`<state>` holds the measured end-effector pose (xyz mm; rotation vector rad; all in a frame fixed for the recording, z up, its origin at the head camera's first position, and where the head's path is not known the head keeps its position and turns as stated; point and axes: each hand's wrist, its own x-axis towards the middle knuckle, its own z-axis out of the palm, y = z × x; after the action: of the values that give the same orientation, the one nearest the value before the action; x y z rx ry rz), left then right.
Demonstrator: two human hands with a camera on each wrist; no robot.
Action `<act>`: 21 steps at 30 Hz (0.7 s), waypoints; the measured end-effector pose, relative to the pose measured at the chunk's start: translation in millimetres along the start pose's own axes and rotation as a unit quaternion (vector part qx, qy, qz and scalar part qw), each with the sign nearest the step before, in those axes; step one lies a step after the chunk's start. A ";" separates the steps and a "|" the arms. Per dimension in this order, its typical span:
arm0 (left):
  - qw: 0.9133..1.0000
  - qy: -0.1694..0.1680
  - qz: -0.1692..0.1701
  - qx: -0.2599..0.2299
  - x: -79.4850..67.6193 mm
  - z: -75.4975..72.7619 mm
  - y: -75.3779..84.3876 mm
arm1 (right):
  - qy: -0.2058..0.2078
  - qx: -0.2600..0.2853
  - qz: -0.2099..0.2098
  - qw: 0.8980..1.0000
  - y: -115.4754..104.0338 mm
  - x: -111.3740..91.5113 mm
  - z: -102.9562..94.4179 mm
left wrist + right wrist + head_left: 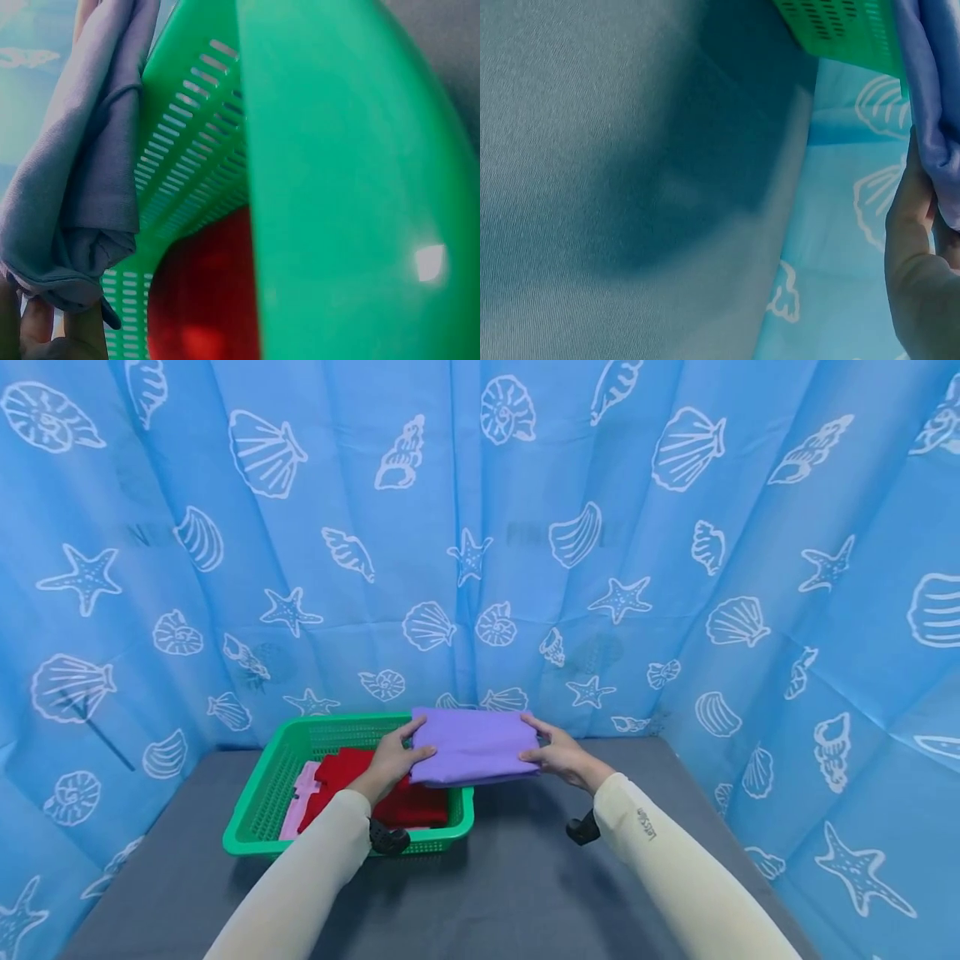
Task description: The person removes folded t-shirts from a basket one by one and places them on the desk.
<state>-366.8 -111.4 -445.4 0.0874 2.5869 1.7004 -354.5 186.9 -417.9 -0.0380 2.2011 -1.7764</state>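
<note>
A folded purple cloth [474, 745] is held up level between both hands, over the right rim of a green plastic basket [258, 793]. My left hand [393, 758] grips its left edge, thumb on top. On the opposite edge my right hand [558, 753] pinches it the same way. In the left wrist view the folded layers of the purple cloth [90, 165] show end-on, with fingertips beneath. Inside the basket lie a red folded cloth [420, 806] and a pink cloth [302, 797], partly covered by the red one.
The basket stands on the left of a dark grey table [525, 893]. Behind and along the sides hangs a blue curtain [465, 485] with white shell and starfish prints. Dark wrist straps [583, 829] sit under both pale sleeves.
</note>
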 end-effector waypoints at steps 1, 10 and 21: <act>1.000 -0.001 0.000 -0.003 0.2 1.5 1.2 | 0.000 -0.002 -0.001 1.000 0.2 -0.9 -1.6; 1.000 -0.004 0.003 -0.010 1.9 17.3 9.1 | 0.009 -0.007 0.007 1.000 2.9 -6.2 -15.3; 1.000 -0.007 0.003 -0.013 5.6 33.7 16.5 | 0.017 -0.011 0.018 1.000 8.3 -8.9 -30.7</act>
<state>-369.7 -73.6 -443.7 0.1050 2.5559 1.7290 -352.4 219.8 -418.3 0.0274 2.2306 -1.7475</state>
